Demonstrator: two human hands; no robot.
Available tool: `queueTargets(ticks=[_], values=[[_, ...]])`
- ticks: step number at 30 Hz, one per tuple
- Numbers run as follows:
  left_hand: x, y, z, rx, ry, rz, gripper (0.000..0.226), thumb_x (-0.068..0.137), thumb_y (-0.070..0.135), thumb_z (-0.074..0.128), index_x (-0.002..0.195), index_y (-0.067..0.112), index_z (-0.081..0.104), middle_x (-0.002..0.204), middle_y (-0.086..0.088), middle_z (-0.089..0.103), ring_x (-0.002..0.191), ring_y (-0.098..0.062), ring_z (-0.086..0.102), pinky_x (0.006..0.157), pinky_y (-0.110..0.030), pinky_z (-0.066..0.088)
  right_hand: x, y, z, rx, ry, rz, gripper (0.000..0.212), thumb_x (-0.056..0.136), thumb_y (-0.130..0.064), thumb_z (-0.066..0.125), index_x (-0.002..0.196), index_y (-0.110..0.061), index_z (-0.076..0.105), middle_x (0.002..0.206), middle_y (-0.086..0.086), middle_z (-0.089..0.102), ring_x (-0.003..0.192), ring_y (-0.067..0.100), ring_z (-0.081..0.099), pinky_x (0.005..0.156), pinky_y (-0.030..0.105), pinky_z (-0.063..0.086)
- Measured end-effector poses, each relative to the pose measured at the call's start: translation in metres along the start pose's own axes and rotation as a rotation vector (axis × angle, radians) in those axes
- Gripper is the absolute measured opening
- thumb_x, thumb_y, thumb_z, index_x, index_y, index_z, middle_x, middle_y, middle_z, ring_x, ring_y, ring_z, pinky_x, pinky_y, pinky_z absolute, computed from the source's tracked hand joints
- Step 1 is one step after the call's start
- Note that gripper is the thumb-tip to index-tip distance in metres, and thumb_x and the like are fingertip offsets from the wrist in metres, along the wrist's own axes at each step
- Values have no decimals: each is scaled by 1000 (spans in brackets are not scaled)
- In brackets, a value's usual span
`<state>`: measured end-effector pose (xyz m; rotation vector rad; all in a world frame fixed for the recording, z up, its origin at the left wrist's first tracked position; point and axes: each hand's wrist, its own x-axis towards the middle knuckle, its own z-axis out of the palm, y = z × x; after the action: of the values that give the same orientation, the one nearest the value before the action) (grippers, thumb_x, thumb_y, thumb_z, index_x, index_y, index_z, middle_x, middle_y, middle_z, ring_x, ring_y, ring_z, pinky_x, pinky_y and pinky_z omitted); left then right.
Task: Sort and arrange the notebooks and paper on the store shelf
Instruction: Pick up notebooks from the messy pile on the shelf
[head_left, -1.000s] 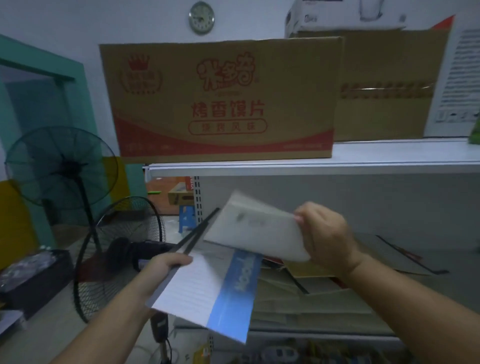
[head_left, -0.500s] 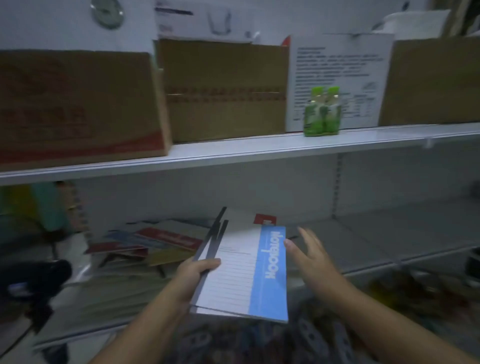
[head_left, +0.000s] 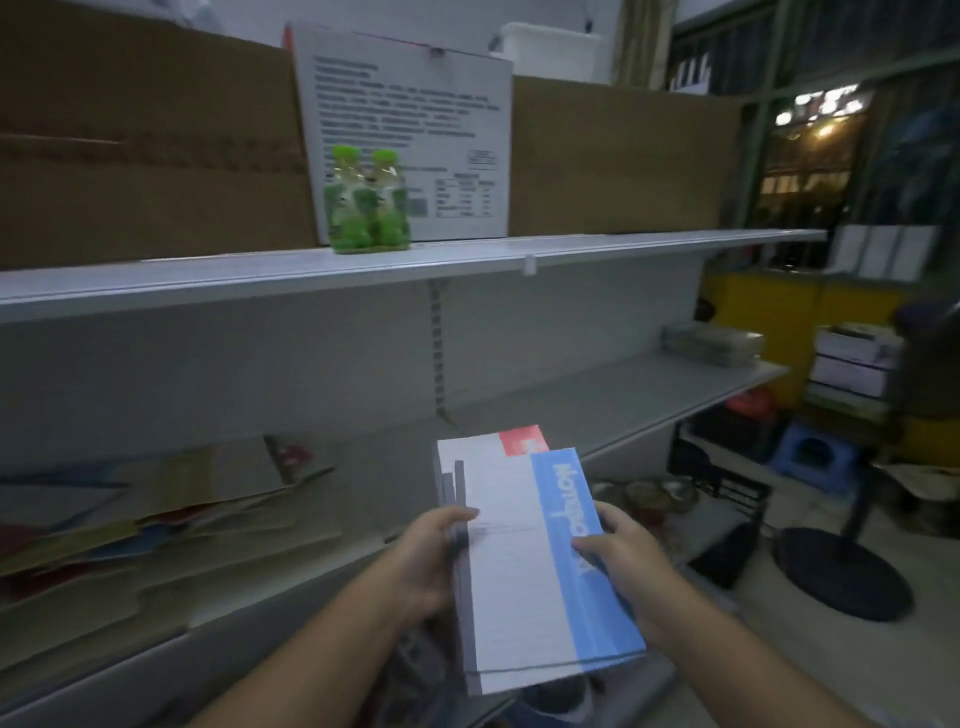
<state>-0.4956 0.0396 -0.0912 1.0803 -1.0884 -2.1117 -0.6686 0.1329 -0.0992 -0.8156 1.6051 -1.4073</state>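
Thumb and fingers of the left hand (head_left: 431, 551) grip the left edge of a stack of notebooks (head_left: 511, 561). The right hand (head_left: 618, 561) grips the right edge, thumb on the top cover's blue band. The white lettering there is blurred and seems to read "Notebook". The stack is held in the air before the shelf (head_left: 623, 410). A red corner (head_left: 522, 439) pokes out at its far end. Loose notebooks and paper (head_left: 156, 499) lie heaped on the shelf to the left. On the upper shelf (head_left: 260, 280) green bottles (head_left: 366, 208) stand before a white box (head_left: 410, 119) with unreadable print, between brown cartons (head_left: 145, 145).
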Motion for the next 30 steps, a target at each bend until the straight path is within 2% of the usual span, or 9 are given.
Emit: queueTargets(ticks=[4,9,13,15,17,19,24,28,30], values=[[49,-18,58,47,-9,-65,19,88,14,56,99,1,65,83,-19,73,79,-33,66,71,-37,52,29,6,-43,-7,100,12,30,93,-3,46,108,-25,59,89,4,72,69,25,68,55,26,52],[125,-27,106,39,-35,-71,26,91,14,54,112,-1,60,88,-22,73,87,-37,67,73,-40,53,84,5,-107,-133,125,-32,24,96,-13,49,113,-26,60,85,-11,69,59,4,67,48,14,47],[193,-11,149,44,-103,-113,32,90,24,58,112,2,63,96,-22,72,92,-38,68,83,-45,54,135,-11,-149,-95,75,12,31,94,-10,52,108,-37,54,94,-6,72,78,20,71,64,31,55],[225,0,172,45,-133,-116,29,90,24,58,105,1,65,91,-21,73,80,-35,71,71,-39,56,164,-19,-171,-107,76,41,41,91,-4,52,116,-36,52,101,-3,71,85,25,70,65,34,55],[260,8,192,51,-158,-127,26,90,23,58,98,0,66,81,-20,73,64,-31,71,58,-32,53,191,-26,-192,-138,108,55,45,90,-3,51,121,-35,50,107,0,69,90,27,69,74,40,56],[295,13,211,48,-171,-145,27,89,24,58,98,0,66,76,-20,73,63,-31,69,57,-31,52,216,-27,-213,-149,153,62,40,89,-4,52,116,-33,51,108,2,69,92,28,68,84,47,55],[364,4,261,47,-134,-194,32,91,26,54,106,0,64,93,-24,70,76,-34,67,62,-33,52,271,-19,-264,-161,245,139,37,92,-6,50,124,-25,48,110,6,66,91,29,67,82,42,55],[409,0,296,36,-103,-212,31,92,27,53,103,0,64,88,-23,70,66,-33,68,52,-29,52,316,-18,-306,-140,211,157,39,93,-6,51,124,-30,46,109,3,65,91,25,66,75,35,54],[431,0,314,19,-60,-207,34,90,28,55,106,1,64,96,-25,70,78,-37,69,59,-33,53,341,-18,-329,-129,184,167,37,93,-6,51,121,-29,50,105,3,67,88,25,67,74,34,54]])
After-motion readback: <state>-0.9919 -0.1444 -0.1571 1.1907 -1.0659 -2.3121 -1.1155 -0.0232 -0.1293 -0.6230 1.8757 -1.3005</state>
